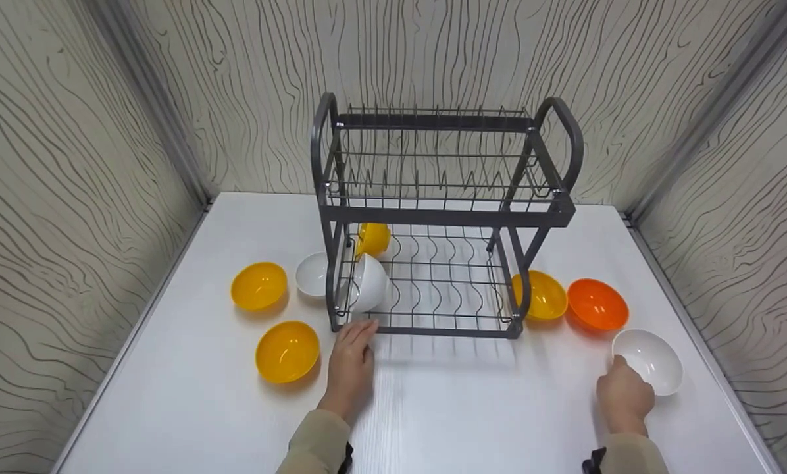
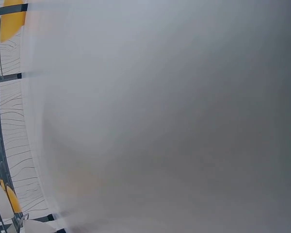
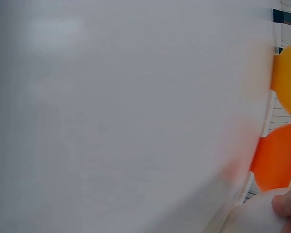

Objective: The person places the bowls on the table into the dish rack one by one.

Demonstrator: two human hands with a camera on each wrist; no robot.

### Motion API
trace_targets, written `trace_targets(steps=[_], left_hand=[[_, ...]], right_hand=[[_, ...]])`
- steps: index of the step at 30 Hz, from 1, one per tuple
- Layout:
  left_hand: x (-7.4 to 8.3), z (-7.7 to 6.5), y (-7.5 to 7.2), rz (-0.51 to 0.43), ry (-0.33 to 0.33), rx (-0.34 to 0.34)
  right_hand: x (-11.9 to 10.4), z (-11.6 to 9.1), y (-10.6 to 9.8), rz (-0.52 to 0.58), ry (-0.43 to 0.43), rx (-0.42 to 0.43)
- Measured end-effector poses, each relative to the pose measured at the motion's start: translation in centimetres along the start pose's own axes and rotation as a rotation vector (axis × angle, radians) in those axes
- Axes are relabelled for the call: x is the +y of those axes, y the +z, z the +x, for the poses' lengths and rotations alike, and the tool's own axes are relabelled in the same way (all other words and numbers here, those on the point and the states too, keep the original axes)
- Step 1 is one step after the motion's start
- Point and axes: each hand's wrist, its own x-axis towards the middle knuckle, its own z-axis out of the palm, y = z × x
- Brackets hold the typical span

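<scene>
At the right, my right hand [image 1: 625, 395] pinches the near-left rim of a white bowl [image 1: 660, 362]; the right wrist view shows the thumb against the bowl's side. My left hand [image 1: 351, 368] rests its fingertips at the front rail of a dark two-tier dish rack [image 1: 446, 215], near the front left corner. Just behind those fingers, a white bowl [image 1: 374, 283] stands on its side in the lower tier. Behind it a yellow bowl [image 1: 377, 238] is also tilted on its side.
Left of the rack are two yellow bowls [image 1: 258, 286] and a white bowl [image 1: 311, 275], partly hidden by the frame. To the right, a yellow bowl [image 1: 545, 296] and an orange bowl [image 1: 597, 305] sit on the white table [image 1: 466, 408]. Patterned panels [image 1: 255, 85] enclose the table.
</scene>
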Motion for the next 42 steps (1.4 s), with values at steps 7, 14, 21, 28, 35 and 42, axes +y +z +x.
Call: trace_targets(steps=[7,14,21,28,35,42], left_hand=[[-0.1,0.0,0.1,0.002,0.005,-0.005],[0.0,-0.1,0.0,-0.019,-0.008,-0.027],[0.1,-0.1,-0.1,0.0,-0.018,-0.021],[0.0,-0.1,-0.1,-0.016,-0.039,-0.039],[0.1,-0.2,-0.1,-0.009,-0.021,-0.022],[0.1,-0.1,-0.1,-0.012,-0.016,-0.013]], right_hand=[[-0.2,-0.3,0.3,0.045,0.055,0.053],[-0.8,-0.9,0.2,0.072,0.032,0.11],[-1.9,-1.5,0.2,0.103,-0.057,0.26],[-3.1,-1.6,0.2,0.107,-0.128,0.41],[-4.6,-2.1,-0.2,0.129,-0.127,0.415],[-6.1,-2.3,-0.5,0.162,-0.188,0.501]])
